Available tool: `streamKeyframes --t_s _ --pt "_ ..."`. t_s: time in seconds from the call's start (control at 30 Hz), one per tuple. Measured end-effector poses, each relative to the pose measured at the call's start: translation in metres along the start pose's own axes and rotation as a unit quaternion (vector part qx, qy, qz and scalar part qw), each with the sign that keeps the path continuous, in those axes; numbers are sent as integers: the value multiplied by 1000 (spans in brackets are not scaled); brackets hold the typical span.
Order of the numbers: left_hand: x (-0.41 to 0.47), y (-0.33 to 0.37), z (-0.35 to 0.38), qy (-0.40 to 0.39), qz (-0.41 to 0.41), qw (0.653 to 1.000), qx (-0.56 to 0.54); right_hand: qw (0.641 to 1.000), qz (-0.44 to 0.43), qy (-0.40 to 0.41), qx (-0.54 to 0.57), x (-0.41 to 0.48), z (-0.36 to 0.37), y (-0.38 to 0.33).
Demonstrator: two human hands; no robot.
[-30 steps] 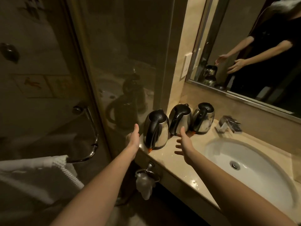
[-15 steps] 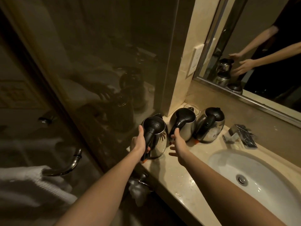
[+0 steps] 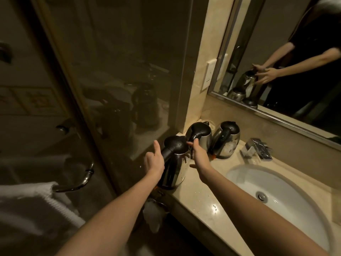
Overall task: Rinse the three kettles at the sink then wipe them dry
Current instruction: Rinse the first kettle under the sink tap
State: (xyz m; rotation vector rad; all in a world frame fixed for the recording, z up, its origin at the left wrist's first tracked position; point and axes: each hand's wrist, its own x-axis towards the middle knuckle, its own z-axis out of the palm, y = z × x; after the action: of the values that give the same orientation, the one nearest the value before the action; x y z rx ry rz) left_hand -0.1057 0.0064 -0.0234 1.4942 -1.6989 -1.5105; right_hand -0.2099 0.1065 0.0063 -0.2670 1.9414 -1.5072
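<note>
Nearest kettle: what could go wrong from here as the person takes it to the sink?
1. The nearest kettle stands by the edge of the counter. If the grip of the left hand on its handle slips, it may fall to the floor.
2. The middle kettle sits close behind, so a swing toward the sink might knock it.

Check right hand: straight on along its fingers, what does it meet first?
Probably the black handle of the middle kettle, right ahead of the right hand. Depth unclear; they may already touch.
</note>
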Motion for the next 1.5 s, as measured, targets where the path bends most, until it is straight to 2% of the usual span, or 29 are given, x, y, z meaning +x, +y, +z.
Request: streamKeyframes --t_s 0.13,0.37,0.5,0.73,0.97,1.17,1.3,1.4,1.5 --pt "-43 7 -4 -3 46 999 -7 998 -52 34 13 -46 -10 -3" --pt "-116 -1 11 -42 125 990 47 992 -61 77 75 -127 -64 5" --pt "-150 -9 29 -70 134 986 65 986 -59 119 103 -155 -95 19" --pt "-189 -8 78 -115 150 980 66 971 -56 211 99 -168 -150 37" --pt "-195 17 150 -133 173 972 84 961 -84 247 90 -146 -221 32" --pt "-189 35 206 -132 163 974 89 959 -112 240 98 -113 -275 22" --pt "-186 42 236 -127 145 979 69 961 -92 188 180 -90 -305 22" --pt "-180 44 250 -126 119 983 55 948 -84 142 272 -74 -324 23" --pt "-172 42 262 -133 100 985 44 937 -74 132 316 -60 -336 23"
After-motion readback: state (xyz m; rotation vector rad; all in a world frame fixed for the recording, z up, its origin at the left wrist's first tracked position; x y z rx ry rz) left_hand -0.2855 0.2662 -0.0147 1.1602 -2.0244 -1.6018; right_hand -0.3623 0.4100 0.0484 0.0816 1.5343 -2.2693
